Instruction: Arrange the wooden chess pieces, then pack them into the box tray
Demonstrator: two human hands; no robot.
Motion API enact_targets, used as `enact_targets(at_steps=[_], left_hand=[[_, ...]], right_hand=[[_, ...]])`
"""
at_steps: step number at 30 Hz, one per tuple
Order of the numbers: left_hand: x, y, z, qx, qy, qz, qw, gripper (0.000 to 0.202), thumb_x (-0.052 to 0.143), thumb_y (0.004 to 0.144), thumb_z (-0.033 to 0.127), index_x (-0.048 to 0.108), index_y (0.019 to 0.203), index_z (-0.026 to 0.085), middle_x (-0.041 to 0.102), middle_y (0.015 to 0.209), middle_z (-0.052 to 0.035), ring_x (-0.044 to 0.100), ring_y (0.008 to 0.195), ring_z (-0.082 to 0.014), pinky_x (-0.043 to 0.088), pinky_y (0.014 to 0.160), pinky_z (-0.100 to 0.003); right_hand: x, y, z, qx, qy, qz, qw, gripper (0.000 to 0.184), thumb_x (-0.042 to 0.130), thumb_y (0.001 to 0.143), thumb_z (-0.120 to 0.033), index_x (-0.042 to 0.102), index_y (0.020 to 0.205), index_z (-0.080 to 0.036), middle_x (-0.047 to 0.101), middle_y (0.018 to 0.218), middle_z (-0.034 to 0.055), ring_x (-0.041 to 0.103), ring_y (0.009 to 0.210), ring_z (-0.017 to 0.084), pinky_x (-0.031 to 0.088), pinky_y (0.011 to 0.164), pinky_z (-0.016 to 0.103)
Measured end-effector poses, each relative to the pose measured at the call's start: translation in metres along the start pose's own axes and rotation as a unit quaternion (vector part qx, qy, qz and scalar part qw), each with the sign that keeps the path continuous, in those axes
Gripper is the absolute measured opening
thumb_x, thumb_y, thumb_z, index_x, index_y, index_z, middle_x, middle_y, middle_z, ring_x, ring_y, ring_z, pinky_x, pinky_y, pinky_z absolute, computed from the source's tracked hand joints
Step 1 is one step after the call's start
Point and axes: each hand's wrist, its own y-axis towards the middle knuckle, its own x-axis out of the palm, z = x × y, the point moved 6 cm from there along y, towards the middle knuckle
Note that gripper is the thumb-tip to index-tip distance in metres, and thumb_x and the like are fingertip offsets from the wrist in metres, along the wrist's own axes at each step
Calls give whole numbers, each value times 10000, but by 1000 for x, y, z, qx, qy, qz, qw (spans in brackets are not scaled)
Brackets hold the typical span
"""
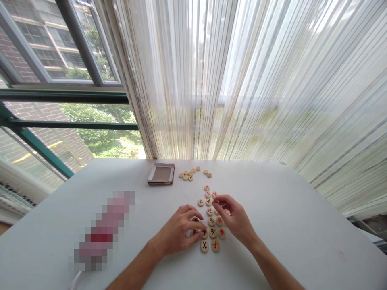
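Observation:
Round wooden xiangqi pieces with black or red characters lie in rows on the white table. My left hand reaches over the left side of the rows, its fingers apart and curved. Its fingertips are at a black-marked piece, and the fingers partly cover other pieces. On the right, my right hand pinches a xiangqi piece, mostly hidden by the fingertips, above the upper rows. Just left of that pinch lies a black-marked piece. Nearest me are a black-marked piece and a red-marked piece.
Several loose pieces, mostly with plain sides up, lie farther back. Left of them stands a shallow open box. A blurred-out pink object with a white cord lies at left. String curtains hang beyond the far edge.

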Motion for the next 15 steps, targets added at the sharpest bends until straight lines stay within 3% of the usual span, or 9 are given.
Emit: enact_targets(at_steps=[6, 11, 15], left_hand=[[-7, 1, -2, -9, -10, 39, 999, 249, 575, 895, 178, 691, 1094, 272, 688, 1040, -50, 551, 1049, -230, 430, 948, -401], [-7, -1, -13, -67, -53, 108, 991, 193, 539, 919, 190, 655, 1069, 225, 684, 989, -62, 583, 984, -214, 461, 891, -361], [-4, -2, -15, -92, -78, 134, 984, 164, 579, 901, 221, 632, 1056, 231, 675, 1010, -45, 597, 971, -198, 466, 891, -335]], right_hand=[[6, -1, 3, 1, 25, -32, 999, 198, 587, 927, -382, 642, 1016, -215, 691, 960, 53, 671, 859, 195, 576, 774, 318], [16, -4, 4, -2, 62, -73, 995, 181, 608, 915, -346, 622, 1037, -213, 680, 991, 56, 677, 905, 196, 565, 856, 342], [24, -7, 0, -1, 51, -107, 993, 146, 574, 936, -325, 631, 1013, -215, 674, 963, 47, 675, 880, 182, 563, 825, 318]])
